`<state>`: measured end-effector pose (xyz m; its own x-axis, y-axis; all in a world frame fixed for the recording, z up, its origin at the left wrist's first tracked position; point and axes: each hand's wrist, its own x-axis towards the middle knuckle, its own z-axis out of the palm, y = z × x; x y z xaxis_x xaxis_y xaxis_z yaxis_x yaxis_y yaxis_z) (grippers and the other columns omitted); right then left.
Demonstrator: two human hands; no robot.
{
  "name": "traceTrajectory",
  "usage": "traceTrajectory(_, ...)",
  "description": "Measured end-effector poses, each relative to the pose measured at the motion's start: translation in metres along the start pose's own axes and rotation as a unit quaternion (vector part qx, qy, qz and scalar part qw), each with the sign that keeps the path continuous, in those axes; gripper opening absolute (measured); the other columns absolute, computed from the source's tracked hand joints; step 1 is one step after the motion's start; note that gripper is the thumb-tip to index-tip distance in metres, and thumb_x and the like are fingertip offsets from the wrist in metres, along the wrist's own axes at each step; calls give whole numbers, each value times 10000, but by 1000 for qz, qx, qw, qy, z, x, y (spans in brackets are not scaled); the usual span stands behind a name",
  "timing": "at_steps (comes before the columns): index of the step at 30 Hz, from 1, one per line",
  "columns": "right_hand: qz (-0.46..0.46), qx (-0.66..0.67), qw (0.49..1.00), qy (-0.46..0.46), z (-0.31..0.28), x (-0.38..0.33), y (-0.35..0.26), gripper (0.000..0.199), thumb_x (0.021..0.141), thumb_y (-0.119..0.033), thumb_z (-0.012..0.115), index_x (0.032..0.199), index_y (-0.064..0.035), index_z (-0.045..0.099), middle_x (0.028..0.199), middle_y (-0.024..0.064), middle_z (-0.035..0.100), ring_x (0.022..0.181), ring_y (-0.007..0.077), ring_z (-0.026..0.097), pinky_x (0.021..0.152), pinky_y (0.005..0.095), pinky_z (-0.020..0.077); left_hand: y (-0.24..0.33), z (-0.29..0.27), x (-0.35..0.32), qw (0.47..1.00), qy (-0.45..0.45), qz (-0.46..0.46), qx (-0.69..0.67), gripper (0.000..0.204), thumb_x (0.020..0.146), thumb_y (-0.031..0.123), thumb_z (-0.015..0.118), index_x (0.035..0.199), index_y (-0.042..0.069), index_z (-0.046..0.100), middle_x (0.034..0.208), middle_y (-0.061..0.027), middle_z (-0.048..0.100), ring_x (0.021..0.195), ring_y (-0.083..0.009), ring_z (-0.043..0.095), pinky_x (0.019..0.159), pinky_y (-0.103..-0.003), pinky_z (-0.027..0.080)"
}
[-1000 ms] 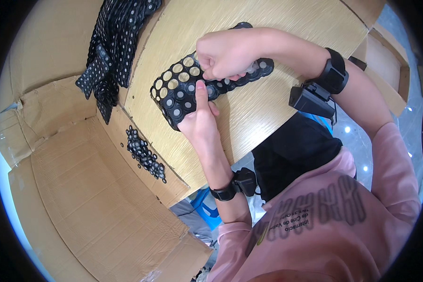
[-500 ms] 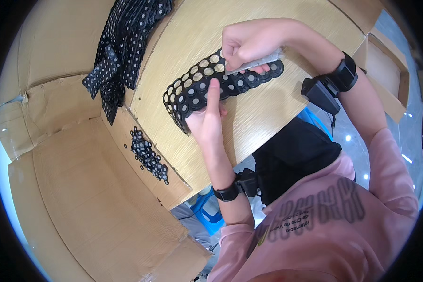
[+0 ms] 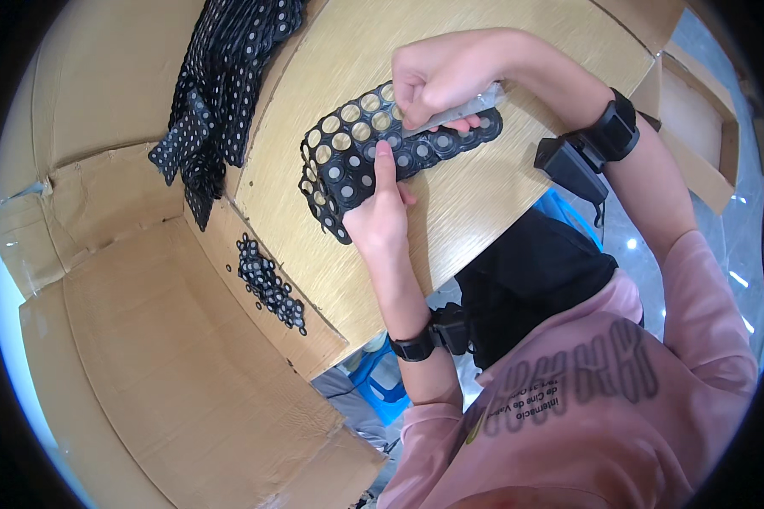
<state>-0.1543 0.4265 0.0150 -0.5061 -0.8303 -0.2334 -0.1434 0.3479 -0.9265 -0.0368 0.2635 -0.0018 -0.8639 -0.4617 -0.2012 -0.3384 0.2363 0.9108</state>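
My left hand (image 3: 378, 225) grips the lower edge of a black flexible sheet (image 3: 358, 160) with rows of round cells, its thumb lying on top. Some cells are open holes with the table showing through; others hold grey discs. Bent over the sheet's far right part, my right hand (image 3: 437, 85) is closed around a flat, silvery-grey, blade-like tool (image 3: 463, 112). The tool's tip meets the sheet near my left thumb. Some right fingertips show below the tool, and the rest of that grip is hidden.
A heap of black dotted sheets (image 3: 221, 85) hangs over the table's (image 3: 450, 204) far left edge. Small black rings with grey centres (image 3: 270, 284) lie piled on cardboard at the left. A large open cardboard box (image 3: 161, 339) adjoins the table, and another box (image 3: 696, 127) stands at right.
The sheet's left part has flattened and turned slightly, showing more open holes. Both hands have shifted a little, the right one leftward with the tool.
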Motion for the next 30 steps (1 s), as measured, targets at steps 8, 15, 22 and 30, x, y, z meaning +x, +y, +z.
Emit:
traceTrajectory(8, 1, -15, 1000, 14, 4, 1, 2, 199, 817, -112, 579, 710, 50, 619, 544, 98, 594, 458, 138, 586, 434, 265, 470, -1, 7, -3, 995, 20, 68, -77, 153, 900, 126, 665, 951, -8, 611, 725, -29, 605, 453, -71, 458, 389, -223, 369)
traceTrajectory(15, -5, -13, 999, 30, 10, 2, 3, 182, 823, -95, 578, 725, 53, 620, 536, 81, 580, 452, 131, 564, 421, 275, 432, -1, 10, -6, 992, 31, 97, -68, 154, 901, 103, 657, 991, 0, 585, 753, -25, 604, 446, -57, 442, 376, -208, 351)
traceTrajectory(22, -16, -32, 998, 42, 15, 6, 5, 188, 833, -94, 565, 751, 63, 631, 531, 80, 577, 448, 137, 555, 434, 290, 427, 0, 10, -7, 996, 16, 79, -34, 154, 902, 115, 657, 986, 9, 582, 761, -17, 608, 461, -54, 449, 371, -211, 343)
traceTrajectory(30, -28, 25, 998, 51, 4, -14, -1, 246, 867, -142, 551, 721, 41, 628, 529, 80, 581, 450, 133, 574, 426, 263, 455, -3, 10, -1, 994, 18, 88, -57, 140, 903, 118, 655, 954, 1, 596, 751, -29, 611, 440, -72, 474, 365, -221, 372)
